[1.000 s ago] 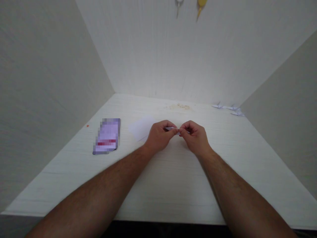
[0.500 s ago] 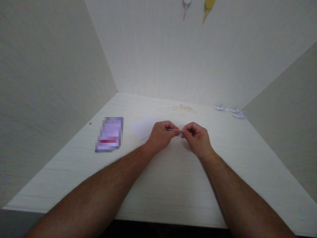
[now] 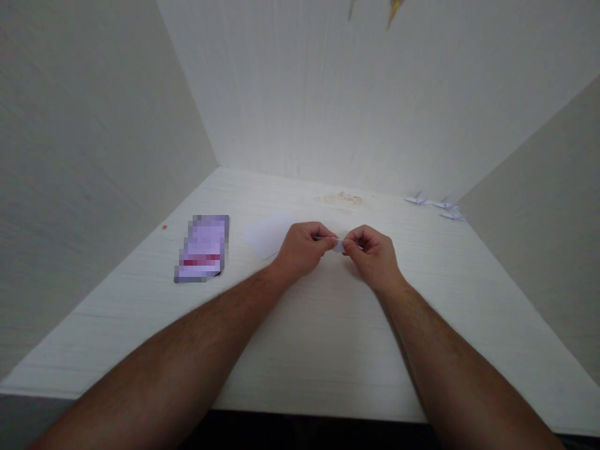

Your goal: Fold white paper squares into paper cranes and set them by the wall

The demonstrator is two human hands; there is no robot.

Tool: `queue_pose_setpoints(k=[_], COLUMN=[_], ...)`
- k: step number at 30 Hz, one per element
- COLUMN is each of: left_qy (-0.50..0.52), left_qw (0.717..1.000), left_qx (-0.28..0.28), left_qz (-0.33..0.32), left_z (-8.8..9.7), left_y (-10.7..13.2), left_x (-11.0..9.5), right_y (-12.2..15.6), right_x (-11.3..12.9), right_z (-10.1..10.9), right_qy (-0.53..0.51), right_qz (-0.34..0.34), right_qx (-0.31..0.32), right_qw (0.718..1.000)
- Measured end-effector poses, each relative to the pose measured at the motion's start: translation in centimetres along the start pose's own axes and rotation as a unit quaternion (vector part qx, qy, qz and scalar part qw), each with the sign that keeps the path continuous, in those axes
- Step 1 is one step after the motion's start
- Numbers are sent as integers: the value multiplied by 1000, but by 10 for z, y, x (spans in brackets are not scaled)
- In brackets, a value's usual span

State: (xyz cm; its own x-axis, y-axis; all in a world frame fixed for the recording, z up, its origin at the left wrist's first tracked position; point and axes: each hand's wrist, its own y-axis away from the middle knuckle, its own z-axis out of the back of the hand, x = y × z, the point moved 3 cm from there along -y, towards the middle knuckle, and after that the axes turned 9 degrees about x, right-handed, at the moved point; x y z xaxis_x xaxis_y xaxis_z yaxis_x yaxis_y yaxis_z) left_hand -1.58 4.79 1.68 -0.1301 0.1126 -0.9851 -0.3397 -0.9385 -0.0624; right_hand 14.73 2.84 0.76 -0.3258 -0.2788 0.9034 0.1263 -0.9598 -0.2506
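Note:
A small folded piece of white paper is pinched between my two hands, just above the middle of the table. My left hand grips its left end between thumb and fingers. On the other end, the thumb and curled fingers of my right hand are closed. Most of the paper is hidden by my fingers, so its exact folded shape cannot be made out. White paper sheets lie flat on the table, left of my left hand and partly behind it.
A blurred-out phone-like device lies at the left. Several folded paper figures sit in the back right corner. Brownish marks stain the white table near the back wall. Pale walls enclose three sides.
My fingertips have shifted slightly on the folded paper, and a bit more of it shows between them. The whole view has tilted down a little.

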Motion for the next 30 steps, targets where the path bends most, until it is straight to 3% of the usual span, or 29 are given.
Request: queue_pose_setpoints(k=[14,30], left_qy=[-34,-86], left_qw=[999,996], left_qx=[5,-21], left_qz=[-32,6], left_z=[-2,0], left_y=[2,1], left_x=[0,1], right_y=[0,-8], right_x=[7,-7], right_z=[0,3], right_qy=[27,-50], right_qz=[-16,-67], right_qx=[12,9], right_qw=[999,996])
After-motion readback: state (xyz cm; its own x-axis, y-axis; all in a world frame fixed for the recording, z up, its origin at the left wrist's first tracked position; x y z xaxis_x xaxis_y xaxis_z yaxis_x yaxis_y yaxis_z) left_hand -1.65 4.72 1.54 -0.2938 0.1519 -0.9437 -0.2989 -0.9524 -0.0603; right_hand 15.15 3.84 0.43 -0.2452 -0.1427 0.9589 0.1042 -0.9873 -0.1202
